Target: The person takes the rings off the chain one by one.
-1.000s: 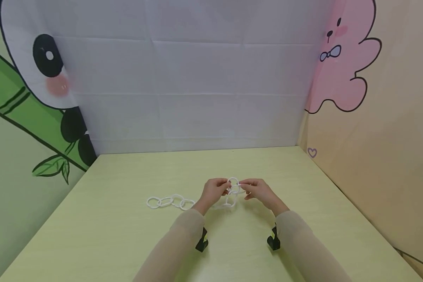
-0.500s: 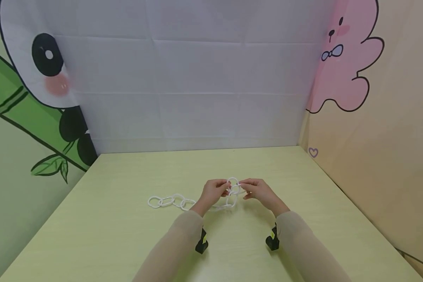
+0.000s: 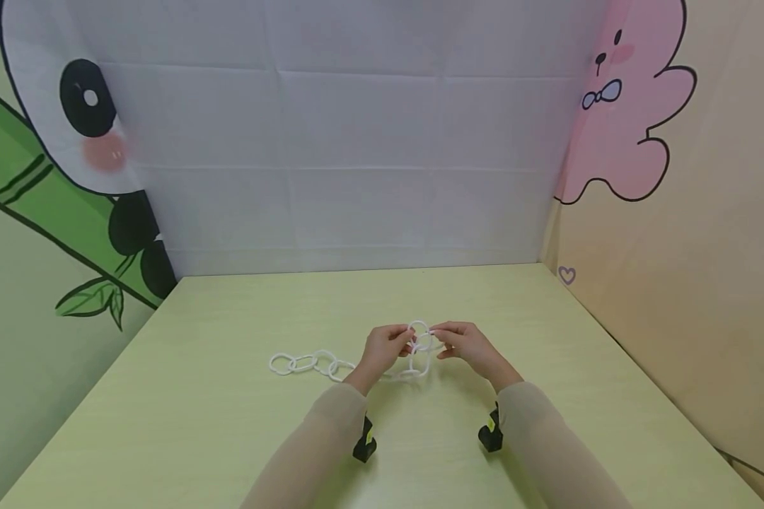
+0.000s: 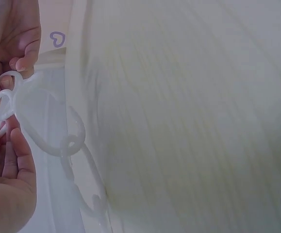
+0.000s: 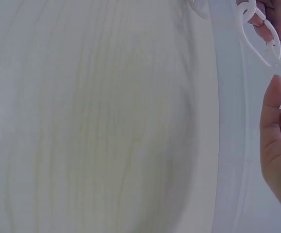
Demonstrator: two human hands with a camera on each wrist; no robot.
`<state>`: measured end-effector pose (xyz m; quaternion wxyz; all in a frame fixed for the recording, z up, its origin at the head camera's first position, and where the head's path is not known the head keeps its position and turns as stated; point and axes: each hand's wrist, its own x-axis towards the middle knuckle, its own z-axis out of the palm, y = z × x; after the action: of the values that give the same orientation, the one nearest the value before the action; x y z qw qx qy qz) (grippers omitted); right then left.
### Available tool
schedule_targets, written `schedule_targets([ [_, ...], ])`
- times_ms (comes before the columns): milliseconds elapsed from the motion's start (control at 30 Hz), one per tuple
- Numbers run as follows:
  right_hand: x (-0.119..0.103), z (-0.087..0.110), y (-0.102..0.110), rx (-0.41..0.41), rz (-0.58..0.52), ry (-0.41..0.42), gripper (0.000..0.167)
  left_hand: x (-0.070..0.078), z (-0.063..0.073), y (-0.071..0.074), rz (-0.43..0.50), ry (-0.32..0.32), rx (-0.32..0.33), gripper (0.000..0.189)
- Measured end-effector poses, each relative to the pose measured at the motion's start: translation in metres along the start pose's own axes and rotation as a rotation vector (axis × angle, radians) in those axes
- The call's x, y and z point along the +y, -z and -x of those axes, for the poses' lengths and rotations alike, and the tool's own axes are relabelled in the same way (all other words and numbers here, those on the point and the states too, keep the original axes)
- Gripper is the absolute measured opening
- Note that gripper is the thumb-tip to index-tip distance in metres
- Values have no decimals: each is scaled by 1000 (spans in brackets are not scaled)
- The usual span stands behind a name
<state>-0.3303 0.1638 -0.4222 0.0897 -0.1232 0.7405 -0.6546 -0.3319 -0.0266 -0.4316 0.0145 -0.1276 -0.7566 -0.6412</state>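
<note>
From where I stand, the two hands meet over the worktop (image 3: 229, 431), fingertips turned toward each other, only links between them. The left hand (image 3: 380, 351) pinches the top link (image 3: 419, 322) at its left side; the right hand (image 3: 466, 346) pinches a second link (image 3: 431, 343) just to its right and slightly below, thumb and finger close on its rim. The two links overlap in the narrow gap between the grips; whether they are joined, I can't tell.

The rest of the chain (image 3: 333, 366) hangs below the grips, reaches the worktop and runs off leftward, passing behind the left wrist. Its long axis lies roughly crosswise, so the left hand is nearer that tail; the far end is well to the left of both grips.
</note>
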Motion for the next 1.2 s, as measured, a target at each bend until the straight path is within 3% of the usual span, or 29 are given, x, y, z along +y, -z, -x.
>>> schedule_targets([
  [233,-1,-1,0,2,-31,-20,30,9,3,-1,19,11,3,22],
  [400,-1,1,0,6,-19,-41,31,2,1,-3,33,20,16,24],
  [733,-3,1,0,27,2,-54,31,2,2,-6,38,36,47,23],
  [1200,-3,-3,-11,100,-123,-126,33,0,3,-10,20,39,170,20],
])
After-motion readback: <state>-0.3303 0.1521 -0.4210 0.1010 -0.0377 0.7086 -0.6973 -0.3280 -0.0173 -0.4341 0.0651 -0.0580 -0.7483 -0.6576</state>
